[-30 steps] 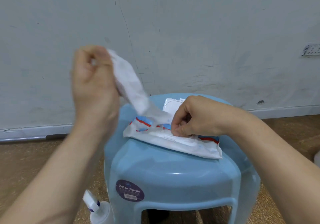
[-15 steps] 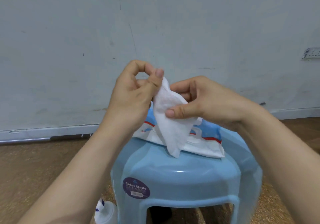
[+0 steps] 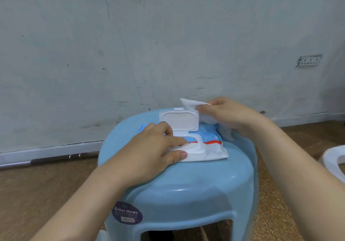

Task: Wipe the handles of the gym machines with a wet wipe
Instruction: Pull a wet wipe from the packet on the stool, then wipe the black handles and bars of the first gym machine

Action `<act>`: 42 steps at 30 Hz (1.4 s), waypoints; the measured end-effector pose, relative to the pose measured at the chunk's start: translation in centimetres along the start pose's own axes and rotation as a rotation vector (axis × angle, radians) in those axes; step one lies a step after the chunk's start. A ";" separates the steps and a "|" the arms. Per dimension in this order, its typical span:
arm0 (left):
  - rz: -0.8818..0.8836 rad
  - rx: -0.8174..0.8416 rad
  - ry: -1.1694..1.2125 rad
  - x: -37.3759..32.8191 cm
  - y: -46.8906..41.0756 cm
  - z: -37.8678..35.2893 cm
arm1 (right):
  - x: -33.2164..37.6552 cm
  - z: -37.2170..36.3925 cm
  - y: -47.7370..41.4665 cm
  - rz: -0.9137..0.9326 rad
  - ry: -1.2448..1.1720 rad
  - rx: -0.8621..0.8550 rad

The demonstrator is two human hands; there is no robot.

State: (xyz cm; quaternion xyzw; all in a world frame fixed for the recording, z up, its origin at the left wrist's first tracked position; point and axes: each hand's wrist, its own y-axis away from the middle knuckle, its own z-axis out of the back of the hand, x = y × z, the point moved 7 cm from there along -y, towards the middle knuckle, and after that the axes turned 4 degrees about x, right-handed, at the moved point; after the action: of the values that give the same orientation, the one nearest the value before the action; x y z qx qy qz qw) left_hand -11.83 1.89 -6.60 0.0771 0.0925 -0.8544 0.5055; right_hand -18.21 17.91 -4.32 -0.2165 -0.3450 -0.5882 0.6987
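A soft pack of wet wipes [image 3: 209, 150], white and blue with a red stripe, lies on a light blue plastic stool [image 3: 186, 190]. Its white flip lid [image 3: 179, 122] stands up, open. My left hand [image 3: 155, 152] rests flat on the pack's left part, fingers on the opening. My right hand [image 3: 227, 116] hovers over the stool's back right, pinching a folded white wet wipe [image 3: 192, 104] between thumb and fingers. No gym machine handle is in view.
A scuffed pale wall [image 3: 168, 44] rises right behind the stool, with a socket strip [image 3: 309, 60] at the right. A white object [image 3: 334, 161] sits on the floor at the right edge. Brown floor surrounds the stool.
The wipe went from both hands into my right hand alone, which moved back and to the right. My left hand dropped onto the pack. The view came closer to the stool.
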 end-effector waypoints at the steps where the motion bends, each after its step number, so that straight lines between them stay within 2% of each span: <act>1: 0.003 -0.072 0.005 -0.3 0.1 0.4 | 0.1 0.1 0.1 0.019 -0.062 0.017; 2: -0.002 -0.185 0.069 -0.3 0.3 1.3 | 0.3 0.3 0.3 0.046 -0.053 0.049; 5: -0.017 -0.592 0.313 1.3 1.9 5.0 | 1.0 -0.5 0.9 0.120 0.216 0.218; 6: -0.003 -0.606 0.334 1.8 2.0 5.4 | 1.2 -1.0 1.1 0.133 0.296 0.268; 10: 0.036 -0.229 0.350 1.7 0.8 2.2 | 2.2 -2.3 1.9 0.153 0.449 0.336; 14: 0.067 -0.165 0.207 1.0 0.0 1.7 | 4.0 -3.1 2.6 0.184 0.712 0.224; 16: 0.084 -0.160 0.165 1.0 -0.3 1.8 | 4.2 -2.8 2.6 0.234 0.719 0.179; 18: 0.091 -0.128 0.183 1.3 -0.4 1.7 | 4.3 -0.1 1.8 0.306 0.556 -0.004; 19: 0.094 -0.110 0.200 1.4 -0.3 1.7 | 4.1 2.1 1.5 0.329 0.381 -0.162; 21: 0.107 -0.088 0.211 1.7 -0.3 1.7 | 2.7 6.0 1.6 0.312 -0.130 -0.404; 22: 0.118 -0.083 0.186 1.7 -0.4 1.8 | 1.9 6.8 1.6 0.284 -0.390 -0.421; 23: 0.127 -0.087 0.161 1.6 -0.5 1.9 | 1.5 6.6 1.4 0.247 -0.603 -0.359; 25: 0.144 -0.123 0.213 1.4 -0.8 2.2 | 1.9 5.0 1.0 0.212 -0.846 -0.141; 26: 0.160 -0.162 0.338 1.4 -1.0 2.5 | 2.5 4.2 1.1 0.220 -0.902 -0.042; 28: 0.187 -0.232 0.783 1.3 -1.4 3.2 | 3.8 3.2 1.5 0.247 -0.998 0.104; 29: 0.194 -0.213 1.009 0.8 -1.7 3.4 | 4.4 3.0 1.9 0.260 -1.032 0.140; 32: 0.250 -0.152 1.416 -1.6 -1.8 4.5 | 5.8 3.3 3.2 0.260 -1.084 0.073; 35: 0.398 -0.288 1.589 -3.0 -1.0 7.1 | 7.0 3.9 4.9 0.130 -1.137 -0.048; 38: 0.528 -0.441 1.644 -4.4 0.6 10.8 | 8.5 6.0 7.3 -0.029 -1.170 -0.109; 40: 0.547 -0.451 1.728 -6.4 1.2 14.4 | 10.6 8.4 9.5 -0.100 -1.198 -0.095; 42: 0.603 -0.393 1.889 -8.9 1.6 18.6 | 13.3 11.7 11.9 -0.133 -1.273 -0.051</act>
State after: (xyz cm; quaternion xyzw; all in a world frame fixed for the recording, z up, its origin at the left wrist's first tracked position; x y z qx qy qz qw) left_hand -6.91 4.30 13.38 0.6575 0.5706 -0.2497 0.4240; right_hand -8.39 19.81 14.57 -0.5181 -0.6910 -0.3947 0.3136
